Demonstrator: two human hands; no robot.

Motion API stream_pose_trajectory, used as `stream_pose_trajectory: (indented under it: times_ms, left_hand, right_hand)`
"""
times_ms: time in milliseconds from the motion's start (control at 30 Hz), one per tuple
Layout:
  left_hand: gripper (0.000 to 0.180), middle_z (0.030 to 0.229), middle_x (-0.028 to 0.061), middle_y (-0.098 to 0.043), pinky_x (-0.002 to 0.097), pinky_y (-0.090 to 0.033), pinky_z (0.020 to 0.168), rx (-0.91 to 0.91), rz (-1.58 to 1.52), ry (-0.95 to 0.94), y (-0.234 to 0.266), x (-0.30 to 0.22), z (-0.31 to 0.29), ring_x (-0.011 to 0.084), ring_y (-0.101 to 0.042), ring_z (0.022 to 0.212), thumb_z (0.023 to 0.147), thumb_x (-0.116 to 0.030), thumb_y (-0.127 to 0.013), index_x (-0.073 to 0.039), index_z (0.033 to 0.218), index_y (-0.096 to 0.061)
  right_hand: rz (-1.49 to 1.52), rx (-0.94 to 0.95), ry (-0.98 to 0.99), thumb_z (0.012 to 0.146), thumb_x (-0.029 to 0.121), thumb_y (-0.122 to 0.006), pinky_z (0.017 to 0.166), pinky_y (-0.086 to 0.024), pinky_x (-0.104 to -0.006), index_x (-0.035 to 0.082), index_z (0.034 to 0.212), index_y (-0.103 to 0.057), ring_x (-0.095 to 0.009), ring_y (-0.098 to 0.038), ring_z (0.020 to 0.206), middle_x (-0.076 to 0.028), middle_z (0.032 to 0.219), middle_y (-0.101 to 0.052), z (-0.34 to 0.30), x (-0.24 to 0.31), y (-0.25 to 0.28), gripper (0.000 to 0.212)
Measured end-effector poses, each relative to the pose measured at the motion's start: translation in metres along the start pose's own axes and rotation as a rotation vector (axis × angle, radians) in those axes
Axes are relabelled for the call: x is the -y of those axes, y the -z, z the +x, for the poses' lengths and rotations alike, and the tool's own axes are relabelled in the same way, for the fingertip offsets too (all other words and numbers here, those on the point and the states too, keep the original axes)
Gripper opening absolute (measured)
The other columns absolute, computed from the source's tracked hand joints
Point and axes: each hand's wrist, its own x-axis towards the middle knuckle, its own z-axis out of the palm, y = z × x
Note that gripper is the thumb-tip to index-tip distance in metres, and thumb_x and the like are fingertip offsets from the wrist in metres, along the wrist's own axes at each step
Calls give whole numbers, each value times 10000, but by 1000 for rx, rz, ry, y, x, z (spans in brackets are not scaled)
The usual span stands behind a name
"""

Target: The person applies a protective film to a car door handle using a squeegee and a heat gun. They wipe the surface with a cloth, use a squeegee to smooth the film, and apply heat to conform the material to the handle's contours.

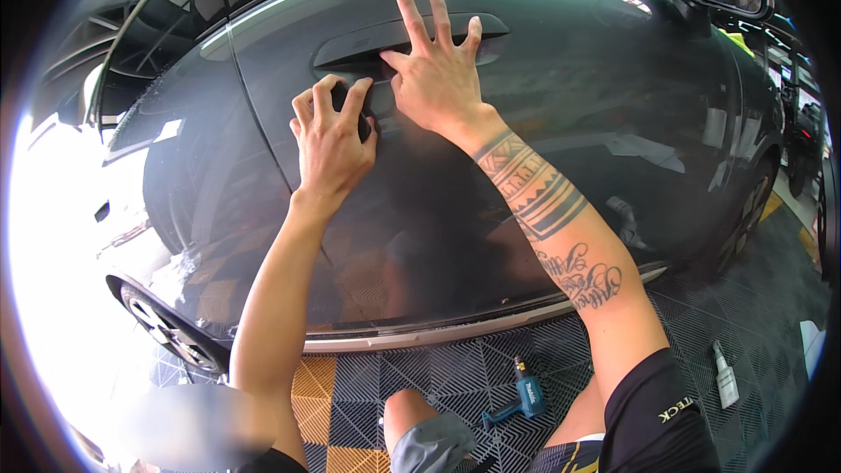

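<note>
2 bare hands (335, 151) at the handle (346, 53) of a dark car door (491, 210).
Just below the handle's left part, the left hand's fingers curl around a black object (364, 128), partly hidden, its kind unclear, against the door; the right hand (442, 83) lies across the handle's middle, fingers fanned wide, apparently holding nothing, though whether a fingertip hooks the handle I cannot tell. Well below the handle, a teal power tool (531, 394) lies on the tiled floor (359, 385), with a bottle (726, 383) farther right.
</note>
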Motion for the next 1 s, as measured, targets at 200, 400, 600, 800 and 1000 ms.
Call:
stream_pose_trajectory:
  times_ms: [200, 400, 600, 800, 1000]
  left_hand:
    - [493, 1286, 118, -429, 489, -404, 863, -65, -22, -45, -7, 0, -4, 343, -392, 1139, 778, -124, -675, -170, 1256, -563]
    - [488, 1289, 124, -438, 507, -407, 865, -57, -20, -43, -12, -18, 2, 347, -402, 1142, 786, -114, -665, -167, 1260, -563]
    - [483, 1282, 125, -445, 515, -411, 880, -57, -40, -52, -11, -27, 2, 348, -404, 1151, 793, -107, -655, -165, 1264, -565]
    - [476, 1277, 125, -447, 511, -414, 878, -71, -41, -53, -8, -26, -3, 346, -406, 1148, 787, -109, -655, -152, 1254, -571]
    - [473, 1274, 121, -450, 505, -412, 885, -81, -36, -61, -7, -25, -5, 345, -409, 1146, 786, -108, -656, -145, 1251, -573]
  right_hand:
    - [-50, 18, 49, 818, 228, -643, 1020, -167, -763, 142, 798, -750, -406, -97, 1454, -62, 1604, -122, 6, -1, -1, 139]
    - [-4, -43, 28, 764, 143, -715, 983, -213, -779, 115, 760, -741, -442, -116, 1439, -85, 1588, -182, 7, -12, 5, 39]
    - [-2, -138, 38, 735, 135, -728, 984, -218, -752, 91, 632, -691, -417, -160, 1438, -49, 1560, -287, 12, -16, -2, 118]
    - [81, -182, 151, 729, 119, -708, 1012, -225, -711, 78, 588, -644, -353, -181, 1450, -21, 1559, -304, 8, -19, -3, 160]
    - [137, -225, 188, 736, 102, -706, 1026, -231, -688, 60, 580, -623, -334, -182, 1456, -26, 1571, -285, 8, -21, -8, 181]
